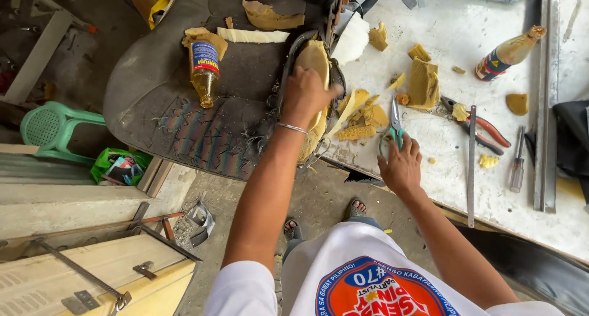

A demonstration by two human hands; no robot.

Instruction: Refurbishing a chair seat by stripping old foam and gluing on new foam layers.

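The left hand [305,95] presses down with curled fingers on a slab of yellow foam padding [315,61] that lies on the torn edge of a worn dark seat cushion [184,101], gripping the foam's upper part. The right hand [400,166] is closed around the green handles of a pair of scissors [394,127], whose blades point away from the person over a white, stained worktable [454,34]. Just right of the cushion, between the two hands, lie loose yellow foam scraps [362,116]. A brown glass bottle with a blue label [205,70] lies on the cushion, left of the foam slab. Red-handled pliers [481,126] rest on the table, well right of the cushion.
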